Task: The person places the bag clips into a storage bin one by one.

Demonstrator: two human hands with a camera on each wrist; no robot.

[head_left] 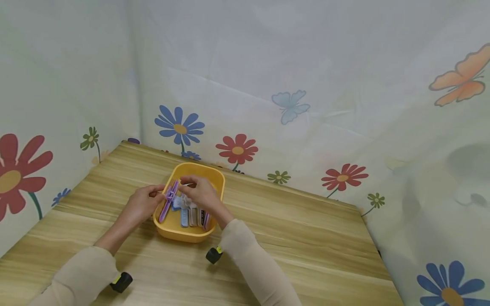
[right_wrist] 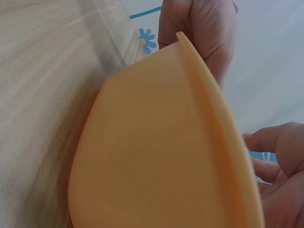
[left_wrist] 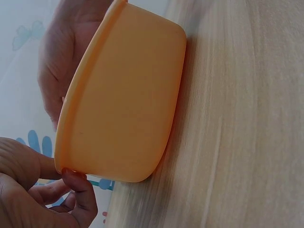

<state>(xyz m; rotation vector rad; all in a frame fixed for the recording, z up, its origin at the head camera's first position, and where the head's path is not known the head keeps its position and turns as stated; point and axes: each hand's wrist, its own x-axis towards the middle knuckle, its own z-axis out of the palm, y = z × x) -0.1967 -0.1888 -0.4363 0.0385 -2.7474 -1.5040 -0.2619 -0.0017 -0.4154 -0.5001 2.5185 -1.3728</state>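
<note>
A yellow basin [head_left: 183, 236] stands on the table, holding several slim plastic pieces of a kind I cannot make out. A long purple piece [head_left: 166, 209] leans along its left inner side, beside a light blue piece [head_left: 184, 217], pale ones and a dark one. My left hand [head_left: 143, 202] pinches the basin's left rim between thumb and finger, close to the purple piece. Over the basin, my right hand [head_left: 200, 193] bends its fingers beside the purple piece's upper end. Whether they grip it is hidden. In the right wrist view the basin wall covers its fingertips.
The wood-grain table [head_left: 291, 238] extends to the right and front of the basin. Behind it hangs a white sheet [head_left: 237, 76] printed with flowers and butterflies. Black wrist devices [head_left: 121, 282] show below both sleeves.
</note>
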